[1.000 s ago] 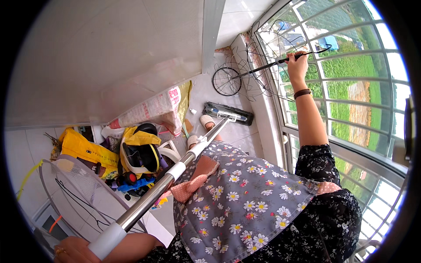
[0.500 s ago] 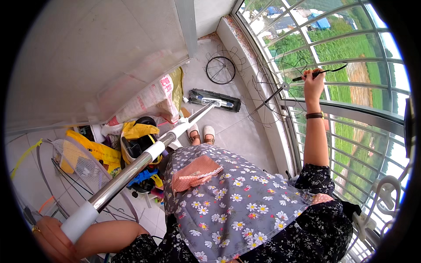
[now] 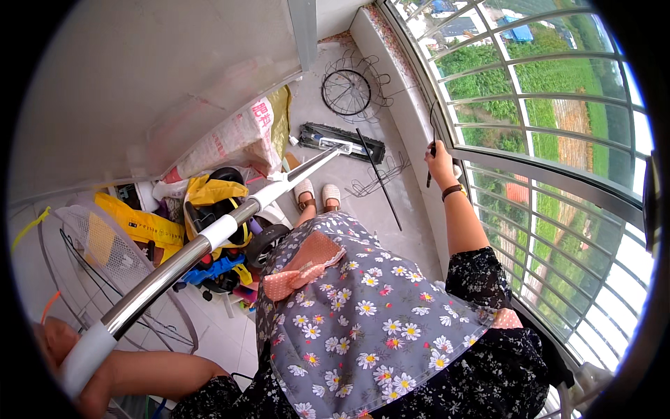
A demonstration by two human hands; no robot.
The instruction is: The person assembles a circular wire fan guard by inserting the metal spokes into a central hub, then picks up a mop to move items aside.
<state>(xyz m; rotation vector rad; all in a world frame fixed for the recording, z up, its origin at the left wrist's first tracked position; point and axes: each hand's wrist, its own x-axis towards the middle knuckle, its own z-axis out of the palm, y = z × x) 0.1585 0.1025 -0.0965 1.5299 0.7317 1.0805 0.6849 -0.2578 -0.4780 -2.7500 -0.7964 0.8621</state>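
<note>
Right hand (image 3: 441,166) I watch grips black curved rod (image 3: 433,149), tip forward; left hand (image 3: 54,341) grips mop (image 3: 225,230) slanting toward floor's (image 3: 412,241) right edge.

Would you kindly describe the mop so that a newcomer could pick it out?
Start at the barred window, then look left to the flowered apron. Beside it, the mop slants from the left hand to its flat head. Its thick silver-and-white pole sets it apart from the thin black rod nearby.

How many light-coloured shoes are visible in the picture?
2: the left shoe and the right shoe, worn side by side, just beyond the grey flowered apron. Others may be hidden.
</note>
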